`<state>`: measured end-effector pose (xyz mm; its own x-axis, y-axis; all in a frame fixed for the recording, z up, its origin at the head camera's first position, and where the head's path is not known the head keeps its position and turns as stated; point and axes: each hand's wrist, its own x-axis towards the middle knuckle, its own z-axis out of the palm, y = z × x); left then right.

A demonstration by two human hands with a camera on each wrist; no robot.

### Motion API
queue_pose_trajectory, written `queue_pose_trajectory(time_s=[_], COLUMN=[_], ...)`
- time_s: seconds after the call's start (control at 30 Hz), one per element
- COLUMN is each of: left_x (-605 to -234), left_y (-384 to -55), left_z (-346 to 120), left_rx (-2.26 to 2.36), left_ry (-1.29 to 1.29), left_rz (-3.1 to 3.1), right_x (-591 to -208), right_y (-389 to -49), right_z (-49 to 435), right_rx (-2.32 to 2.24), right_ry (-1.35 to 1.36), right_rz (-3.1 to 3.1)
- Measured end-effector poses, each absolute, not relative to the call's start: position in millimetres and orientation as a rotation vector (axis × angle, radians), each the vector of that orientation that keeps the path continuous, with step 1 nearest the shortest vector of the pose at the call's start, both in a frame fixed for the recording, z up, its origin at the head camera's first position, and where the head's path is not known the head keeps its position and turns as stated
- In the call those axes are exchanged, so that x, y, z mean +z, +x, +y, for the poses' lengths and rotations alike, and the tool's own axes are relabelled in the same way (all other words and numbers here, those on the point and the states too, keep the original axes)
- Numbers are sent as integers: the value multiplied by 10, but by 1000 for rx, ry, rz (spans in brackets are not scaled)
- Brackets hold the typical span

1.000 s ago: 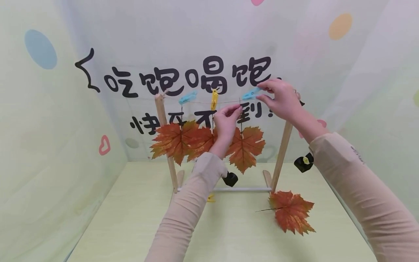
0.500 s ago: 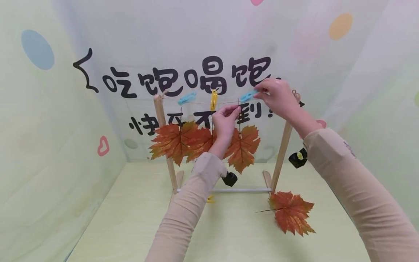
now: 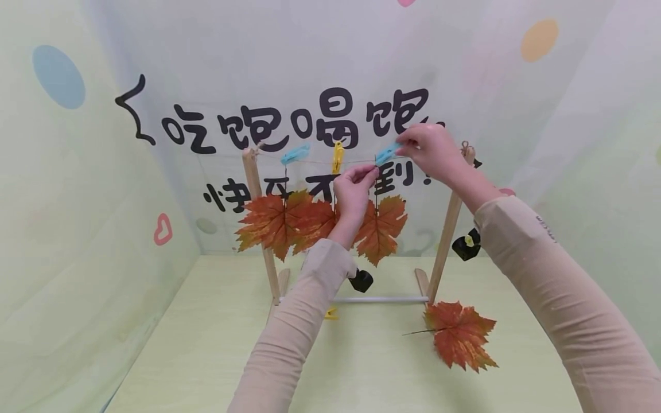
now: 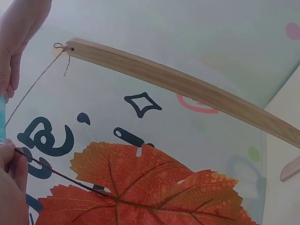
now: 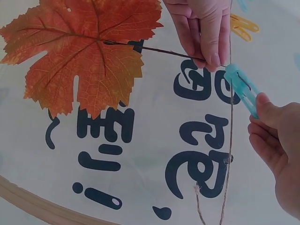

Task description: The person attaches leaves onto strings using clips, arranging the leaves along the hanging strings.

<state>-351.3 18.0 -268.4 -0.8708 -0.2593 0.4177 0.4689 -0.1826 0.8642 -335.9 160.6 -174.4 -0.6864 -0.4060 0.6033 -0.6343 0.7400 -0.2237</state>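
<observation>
My left hand (image 3: 353, 192) pinches the dark stem of an orange-red artificial maple leaf (image 3: 381, 232), which hangs below the string. In my right hand (image 3: 431, 150) is a light-blue clothespin (image 5: 241, 88), held at its handle end between thumb and fingers. The clothespin's nose lies over the twine (image 5: 228, 154) beside the stem's tip; whether it clamps both, I cannot tell. Left of my hands, a second blue clothespin (image 3: 296, 154) and a yellow clothespin (image 3: 338, 158) sit on the twine. Beneath them hang two similar leaves, one at the left (image 3: 273, 226), the other partly behind my left hand.
Wooden posts, the right one (image 3: 445, 246) among them, carry the twine, with a white rod (image 3: 382, 299) joining them low down. On the table lie another leaf (image 3: 461, 335) and a yellow clothespin (image 3: 332, 313). A black object (image 3: 363, 281) shows by my left sleeve.
My right hand has moved left and slightly down, bringing the blue clothespin to the stem and twine. The pinched leaf has shifted a little left; my left hand has barely moved.
</observation>
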Motion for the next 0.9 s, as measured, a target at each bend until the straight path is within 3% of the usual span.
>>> queue_pose_trajectory(time_s=[0.9], left_x=[-2724], left_y=[-3553], left_z=[161], left_rx=[-2051], left_ry=[-290], left_rz=[-1653], right_x=[-1747], right_y=[-3346], right_z=[1574], right_rx=[526], right_ry=[874], right_rz=[-2484])
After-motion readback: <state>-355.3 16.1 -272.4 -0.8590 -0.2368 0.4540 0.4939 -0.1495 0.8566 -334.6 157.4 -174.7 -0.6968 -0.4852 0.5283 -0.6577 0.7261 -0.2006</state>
